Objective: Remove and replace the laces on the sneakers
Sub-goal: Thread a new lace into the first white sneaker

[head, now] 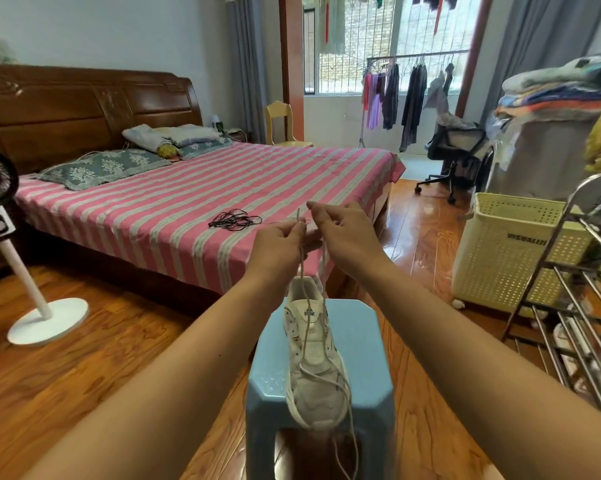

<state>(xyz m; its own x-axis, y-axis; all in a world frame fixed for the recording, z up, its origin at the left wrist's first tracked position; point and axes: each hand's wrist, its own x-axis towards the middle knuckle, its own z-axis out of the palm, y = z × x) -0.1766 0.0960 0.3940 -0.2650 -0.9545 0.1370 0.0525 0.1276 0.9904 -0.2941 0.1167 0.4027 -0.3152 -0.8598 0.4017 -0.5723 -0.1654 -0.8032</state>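
**One sneaker on a stool, lace held up in both hands**

A bedroom with a glossy wooden floor [84, 375]. A blue plastic stool [371, 341] stands in the foreground, just in front of a bed [174, 216] with a pink and white striped sheet and a carved wooden headboard. A white pedestal fan [1, 216] stands at the left; a cream laundry basket [513, 251] and a metal rack [576, 323] stand at the right. Beyond the bed are a yellow chair [281, 123], a black office chair [455, 150] and a rail of hanging clothes [410, 95] by a barred window.

Count: one white sneaker [314, 362], one stool, one light lace [304, 265] threaded in the shoe, and one bundle of black laces [235, 220] lying loose on the sheet near the bed's near edge. Two pillows show at the head of the bed.

The sneaker sits on top of the stool, sole down, its long axis running away from the person: toe towards the camera, overhanging the stool's near edge, heel and tongue towards the bed. Only the lower eyelets carry lace; loose loops trail off the toe and hang down in front of the stool.

Both arms reach out over the shoe. The left hand [278, 244] has its fingers curled, pinching the lace, which rises taut from the shoe with its tip poking above the fingers. The right hand [344, 233] is just beside it, fingers curled; a second strand rises towards it, but whether it grips that strand cannot be told.
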